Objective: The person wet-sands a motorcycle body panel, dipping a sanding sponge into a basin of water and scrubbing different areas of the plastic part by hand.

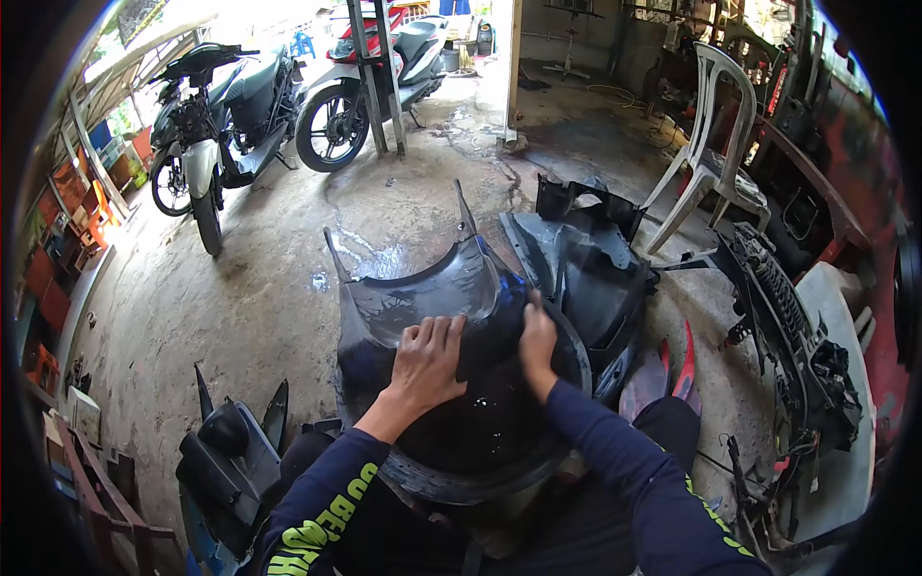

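One dark panel [413, 305] is lying across the far edge of a round black tub [480, 492]. Left hand [427, 363] is resting on it, fingers slightly spread. Right hand [538, 341] is showing blurred at its right side; grip: cannot tell. Judged unfinished: upper face is glistening wet, both hands are occupying it. Loose panels [595, 278] are lying beyond the tub's right edge, their condition unclear.

A curved, dark plastic panel [432, 293], its surface streaked and shiny, lies across a round black tub [579, 360], two slender prongs pointing away from the person.
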`<state>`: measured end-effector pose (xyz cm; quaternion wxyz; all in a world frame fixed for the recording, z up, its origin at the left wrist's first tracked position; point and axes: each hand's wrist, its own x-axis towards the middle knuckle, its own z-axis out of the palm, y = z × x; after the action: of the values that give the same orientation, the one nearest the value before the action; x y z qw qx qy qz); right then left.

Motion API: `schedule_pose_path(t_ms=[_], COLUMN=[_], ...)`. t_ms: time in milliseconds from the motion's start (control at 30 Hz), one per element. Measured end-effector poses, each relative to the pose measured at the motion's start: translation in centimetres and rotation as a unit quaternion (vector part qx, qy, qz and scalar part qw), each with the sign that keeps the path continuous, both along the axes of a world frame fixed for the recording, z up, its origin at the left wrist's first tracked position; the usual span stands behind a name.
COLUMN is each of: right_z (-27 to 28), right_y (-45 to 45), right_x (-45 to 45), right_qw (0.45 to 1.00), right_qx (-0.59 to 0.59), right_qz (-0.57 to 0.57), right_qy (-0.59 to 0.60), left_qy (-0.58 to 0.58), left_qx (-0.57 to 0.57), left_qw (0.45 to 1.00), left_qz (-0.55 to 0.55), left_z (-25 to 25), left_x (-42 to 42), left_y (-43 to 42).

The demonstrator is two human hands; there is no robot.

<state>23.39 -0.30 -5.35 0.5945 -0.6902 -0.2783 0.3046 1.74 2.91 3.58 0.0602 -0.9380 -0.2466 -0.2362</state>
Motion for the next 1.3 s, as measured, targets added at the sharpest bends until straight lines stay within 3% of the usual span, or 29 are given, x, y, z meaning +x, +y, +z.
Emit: schedule_pose_path(t_ms=[33, 67, 133, 167, 200, 267, 333, 400, 467, 533, 600, 667, 800, 867, 933, 1067, 1200, 1300], right_z=[4.8, 4.2, 1.2, 0.5, 0.1, 3.3, 1.9, 2.6, 2.7, 3.2, -3.4, -5.4, -8.3, -7.5, -6.7, -8.4, -7.7, -16.4], right_y=[-1.2, -1.6, -4.5, -4.2, -3.0, -0.7, -1.2, -4.0, -2.1, -0.1, 2.3, 1.6, 1.0, -0.3, -1.1, -1.8, -2.3, -0.6], right_x=[0.3, -1.6, -7.1, -7.0, -5.1, 0.1, -3.0, -6.8, -4.5, 0.5, 6.4, 7.5, 7.9, 6.6, 5.2, 2.9, 2.5, 5.2], right_qw=[0.994, 0.994, 0.975, 0.956, 0.958, 0.996, 0.994, 0.974, 0.967, 0.988, 0.997, 0.991, 0.997, 0.999, 0.99, 0.99, 0.988, 0.984], right_qx=[-0.093, -0.091, 0.132, 0.173, 0.153, -0.071, 0.026, 0.149, 0.195, -0.061, -0.009, 0.075, -0.019, -0.029, -0.132, -0.118, -0.155, -0.179], right_qz=[0.047, 0.05, -0.025, -0.022, -0.034, 0.011, -0.057, -0.005, 0.0, -0.008, -0.017, -0.029, -0.054, -0.03, -0.038, 0.055, 0.014, -0.012], right_qy=[0.03, 0.031, -0.174, -0.237, -0.241, -0.061, -0.085, -0.171, -0.165, -0.144, -0.072, 0.108, 0.049, 0.032, -0.037, -0.058, -0.021, 0.002], left_qy=[0.006, 0.007, 0.007, 0.005, 0.007, 0.005, 0.024, 0.033, 0.016, 0.024, 0.037, 0.048, 0.045, 0.032, 0.038, 0.053, 0.032, 0.042], left_qx=[0.013, 0.015, 0.005, 0.007, 0.004, -0.001, 0.007, 0.011, 0.014, 0.024, 0.038, 0.04, 0.021, -0.049, -0.058, -0.075, -0.073, -0.084], left_qw=[1.0, 1.0, 1.0, 1.0, 1.0, 1.0, 1.0, 0.999, 1.0, 0.999, 0.999, 0.998, 0.998, 0.998, 0.997, 0.995, 0.995, 0.995], left_qz=[-0.001, 0.002, -0.002, -0.003, -0.002, 0.002, -0.003, 0.003, 0.005, 0.001, -0.006, 0.03, 0.03, 0.021, 0.018, 0.048, 0.055, 0.035], left_z=[0.0, 0.2, 0.1, 0.3, 0.2, -0.3, -0.7, -1.1, -1.0, -2.0, -2.4, -2.4, -2.7, -3.1, -3.5, -3.9, -4.0, -3.9], left_x=[0.0, -0.1, -0.4, -0.1, 0.0, 0.3, 0.5, 0.2, 0.2, 0.4, 0.2, -0.1, -0.4, -0.3, -0.2, 0.2, 0.0, -0.3], left_y=[-0.1, 0.1, 0.3, 0.5, 0.3, -0.2, -0.4, -0.2, -0.2, -0.7, -1.0, -1.2, -1.6, -1.5, -1.4, -1.1, -0.5, -0.5])
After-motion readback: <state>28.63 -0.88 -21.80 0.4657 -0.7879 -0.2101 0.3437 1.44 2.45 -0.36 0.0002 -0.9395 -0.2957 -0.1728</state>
